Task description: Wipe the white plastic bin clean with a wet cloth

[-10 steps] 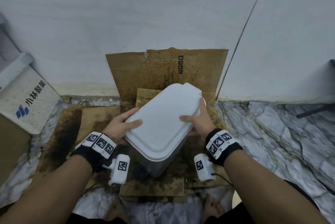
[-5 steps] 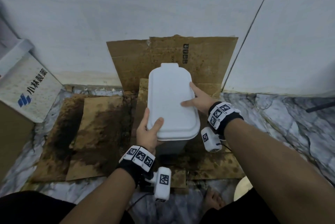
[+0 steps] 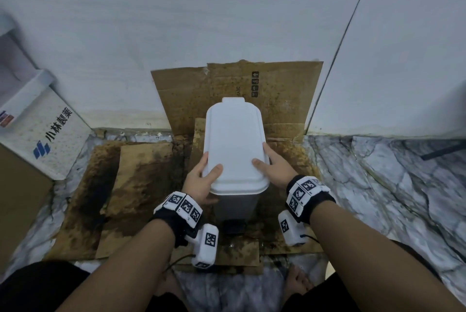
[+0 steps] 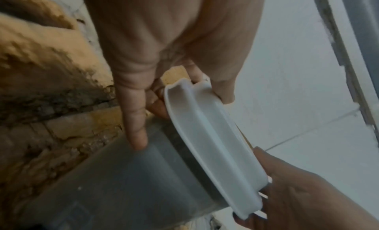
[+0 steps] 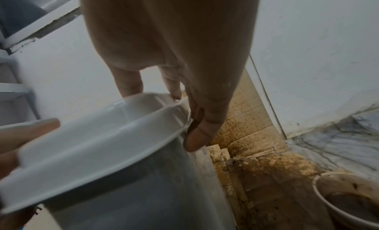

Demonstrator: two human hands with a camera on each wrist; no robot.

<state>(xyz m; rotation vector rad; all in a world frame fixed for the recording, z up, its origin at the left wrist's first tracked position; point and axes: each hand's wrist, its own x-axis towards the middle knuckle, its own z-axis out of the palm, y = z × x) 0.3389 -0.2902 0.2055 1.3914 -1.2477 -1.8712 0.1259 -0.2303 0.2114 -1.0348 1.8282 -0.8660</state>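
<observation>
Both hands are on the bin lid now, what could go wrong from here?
1. The left hand and right hand grip only the bin lid; it might swing open or slip.
2. The stained cardboard beneath looks wet, so the bin could slide or pick up dirt.
3. No cloth is visible, so wiping cannot start yet.

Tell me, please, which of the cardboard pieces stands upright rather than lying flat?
The large cardboard sheet with black printed symbols, leaning against the wall behind the white bin; the other pieces lie flat on the floor.
</observation>
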